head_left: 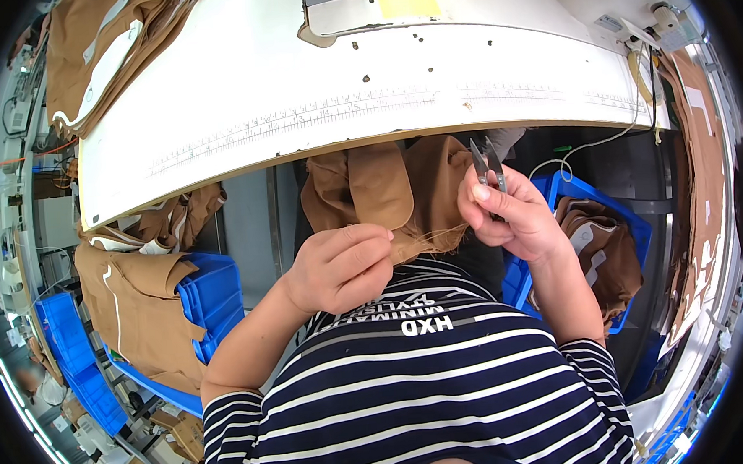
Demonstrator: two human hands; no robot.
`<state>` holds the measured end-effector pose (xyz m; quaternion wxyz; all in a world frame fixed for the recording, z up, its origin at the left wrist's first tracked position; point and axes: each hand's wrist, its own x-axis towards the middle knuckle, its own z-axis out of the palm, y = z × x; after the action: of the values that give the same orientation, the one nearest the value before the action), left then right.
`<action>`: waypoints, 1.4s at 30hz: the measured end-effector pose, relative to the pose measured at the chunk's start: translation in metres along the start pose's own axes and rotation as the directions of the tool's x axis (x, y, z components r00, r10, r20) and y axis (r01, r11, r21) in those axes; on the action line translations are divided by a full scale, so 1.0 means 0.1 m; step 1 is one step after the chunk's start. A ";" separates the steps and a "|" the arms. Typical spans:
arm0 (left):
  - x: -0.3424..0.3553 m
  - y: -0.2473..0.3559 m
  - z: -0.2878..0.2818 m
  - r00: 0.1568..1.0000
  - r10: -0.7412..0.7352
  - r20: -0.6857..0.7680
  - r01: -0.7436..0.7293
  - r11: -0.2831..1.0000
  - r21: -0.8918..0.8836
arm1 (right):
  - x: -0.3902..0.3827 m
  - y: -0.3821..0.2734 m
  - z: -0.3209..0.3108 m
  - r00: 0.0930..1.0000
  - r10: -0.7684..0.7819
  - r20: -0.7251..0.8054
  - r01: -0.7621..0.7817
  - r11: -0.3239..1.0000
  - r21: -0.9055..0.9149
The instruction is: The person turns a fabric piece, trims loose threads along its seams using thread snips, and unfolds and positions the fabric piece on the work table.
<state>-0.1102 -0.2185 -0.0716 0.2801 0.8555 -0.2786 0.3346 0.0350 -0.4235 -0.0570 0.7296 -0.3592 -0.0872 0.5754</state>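
Note:
A brown fabric piece (377, 185) with a rounded flap and a frayed lower edge hangs over my lap, just below the table edge. My left hand (344, 267) pinches the fabric at its left lower side, fingers closed. In my right hand (513, 216) is a pair of small thread snips (487, 165), blades pointing up and slightly apart. The fingers of that hand also lie against the right side of the cloth; whether they grip it too I cannot tell.
A white sewing table (296, 76) with a printed ruler spans the front. Brown fabric pieces (94, 70) are stacked at its far left. Blue crates (211, 291) with brown cloth stand to my left; another blue crate (640, 235) holds folded pieces at my right. A pale cord (602, 140) hangs at right.

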 end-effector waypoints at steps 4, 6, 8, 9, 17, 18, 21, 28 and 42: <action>-0.03 0.00 0.00 0.999 0.035 -0.015 -0.035 0.999 0.004 | 0.00 -0.05 -0.04 0.995 -0.040 -0.088 0.030 0.994 -0.109; -0.03 0.00 -0.01 1.000 0.028 0.008 -0.028 0.999 0.021 | 0.00 -0.09 -0.06 0.996 -0.067 -0.066 0.074 0.991 0.112; 0.00 0.00 -0.02 1.000 0.021 0.015 -0.021 1.000 0.020 | 0.02 -0.12 -0.05 0.993 -0.077 -0.087 0.087 0.989 0.119; 0.00 0.01 -0.02 1.000 0.015 0.021 -0.015 1.000 0.019 | 0.02 -0.12 -0.05 0.984 -0.125 -0.124 0.130 0.991 0.035; 0.01 0.02 0.01 0.999 -0.027 0.044 0.028 0.999 -0.021 | 0.08 -0.13 -0.10 0.823 -0.509 -0.250 0.106 0.571 -0.814; 0.00 0.02 0.01 0.998 -0.036 0.042 0.037 0.998 -0.042 | 0.09 -0.14 -0.12 0.766 -0.629 -0.136 0.086 0.309 -0.947; -0.01 0.02 0.00 0.997 -0.057 0.059 0.062 0.995 -0.075 | 0.06 -0.16 -0.13 0.710 -0.704 -0.011 0.035 0.051 -0.998; -0.02 0.01 0.00 0.990 -0.120 0.071 0.128 0.983 -0.129 | 0.00 -0.16 0.10 0.832 -0.541 0.123 0.289 0.232 -0.929; -0.06 0.03 0.04 0.978 -0.204 0.034 0.206 0.946 -0.250 | 0.02 0.01 0.21 0.884 -0.358 0.300 0.327 0.015 -0.945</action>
<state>-0.1145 -0.2220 -0.0776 0.4187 0.8386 -0.2297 0.2622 0.0237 -0.4129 -0.0431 0.4221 -0.7226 -0.5194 0.1729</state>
